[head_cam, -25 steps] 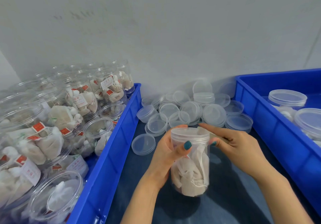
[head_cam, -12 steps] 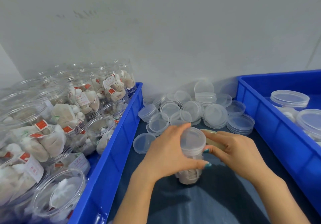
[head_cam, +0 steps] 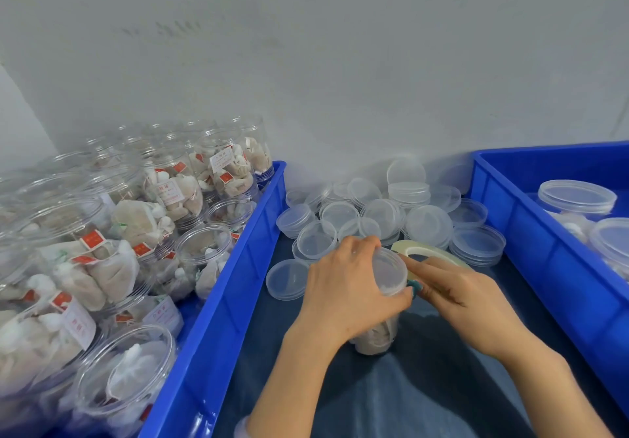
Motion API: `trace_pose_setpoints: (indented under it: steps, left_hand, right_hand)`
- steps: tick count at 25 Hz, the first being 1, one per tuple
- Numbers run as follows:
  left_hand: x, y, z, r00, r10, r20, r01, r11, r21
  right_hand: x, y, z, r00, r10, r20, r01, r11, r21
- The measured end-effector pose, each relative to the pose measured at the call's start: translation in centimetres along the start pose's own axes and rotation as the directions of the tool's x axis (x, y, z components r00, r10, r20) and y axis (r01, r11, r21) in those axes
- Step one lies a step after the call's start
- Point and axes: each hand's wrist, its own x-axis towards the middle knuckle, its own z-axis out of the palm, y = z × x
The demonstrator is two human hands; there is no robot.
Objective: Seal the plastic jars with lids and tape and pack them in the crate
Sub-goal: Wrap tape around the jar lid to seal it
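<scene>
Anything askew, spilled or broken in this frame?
Nothing spilled or broken. In the left crate the nearest open jar lies tipped over, unlidded. The loose lids are jumbled, one lid leaning against the wall.

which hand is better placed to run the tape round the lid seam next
Right, probably. The right hand lies beside the tape roll and reaches the rim of the lid. The left hand grips the lid from above, steadying the jar, so it is not free.
</scene>
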Motion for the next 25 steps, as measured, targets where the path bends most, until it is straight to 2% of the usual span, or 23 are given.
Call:
trace_pose_setpoints:
  steps: [5,10,13,14,15,17,19,22,25]
  left_hand:
    - [-0.4,0.7,0.7,0.996,-0.013,-0.091,0.015,1.000,0.015]
    - [-0.2,1.6,0.4,0.995,-0.051,-0.089,0.052,0.999,0.014]
    - [-2.6,2.0,0.8,0.999,0.024,-0.045,-0.027,0.997,-0.071]
    - [-3.2,1.7,0.8,0.999,0.023,-0.033,-0.026,0.994,-0.104]
    - [-2.9,1.4,0.8,0.999,0.016,-0.038,-0.020,0.992,-0.123]
    - [-1.6,0.9,0.8,0.999,0.018,-0.032,-0.022,0.993,-0.112]
    - [-0.8,0.6,0.7,1.000,0.030,-0.005,-0.031,0.996,-0.089]
    - [-0.6,-0.1,1.0,0.999,0.023,-0.024,-0.025,0.995,-0.095]
    - [-0.9,-0.4,1.5,0.997,-0.001,-0.076,-0.012,0.986,-0.166]
  right_hand:
    - [0.3,0.8,1.1,0.989,0.007,-0.145,-0.016,0.998,-0.061]
    - [0.8,0.7,2.2,0.968,0.005,-0.250,-0.041,0.990,-0.138]
    - [1.7,3.5,-0.1,0.896,0.204,-0.395,-0.217,0.976,0.013]
    - [2.1,4.2,-1.2,0.878,0.198,-0.437,-0.192,0.980,0.058]
    - [2.8,4.3,-2.0,0.889,0.103,-0.446,-0.110,0.994,0.010]
    - [3.7,3.7,-2.2,0.938,-0.079,-0.339,0.026,0.987,-0.157]
    - [3.6,3.3,-0.9,0.970,-0.128,-0.206,0.076,0.967,-0.244]
    - [2.2,3.6,2.5,0.998,-0.038,0.059,0.058,0.914,-0.401]
    - [1.6,4.0,4.1,0.992,0.048,0.118,-0.007,0.947,-0.321]
